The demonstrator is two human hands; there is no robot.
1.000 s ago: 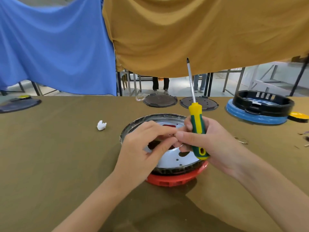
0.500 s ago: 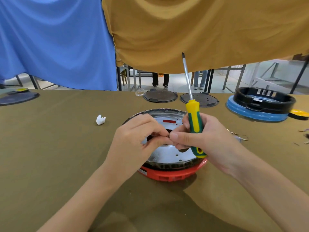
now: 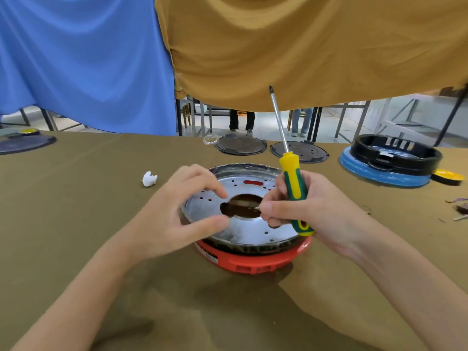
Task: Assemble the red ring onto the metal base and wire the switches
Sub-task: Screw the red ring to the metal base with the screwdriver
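While the metal base point(image 3: 243, 224) is seen resting on the red ring point(image 3: 253, 259) near the middle of the olive-covered table point(image 3: 76, 224), both hands are held over it. The shiny disc of the base is pierced by small holes, a red slot at its far side and a large dark opening at its centre, and the ring is visible only as a red band below the near rim. The left hand point(image 3: 177, 214) is held above the left part of the disc with thumb and forefinger spread apart in a curve and nothing gripped between them. A yellow and green screwdriver point(image 3: 291, 178) is gripped in the right hand point(image 3: 311, 211), its handle tucked against the palm and its metal shaft pointing up and away; a small pale object, too small to be identified, is pinched between the thumb and fingertips of that hand just above the central opening. A crumpled white scrap point(image 3: 149, 179) is lying on the cloth to the left of the base. Two dark round plates point(image 3: 240, 145) are set at the far edge, and a black ring on a blue disc point(image 3: 390, 163) is placed at the far right. Blue cloth point(image 3: 83, 59) and mustard cloth point(image 3: 304, 46) are hung behind the table.
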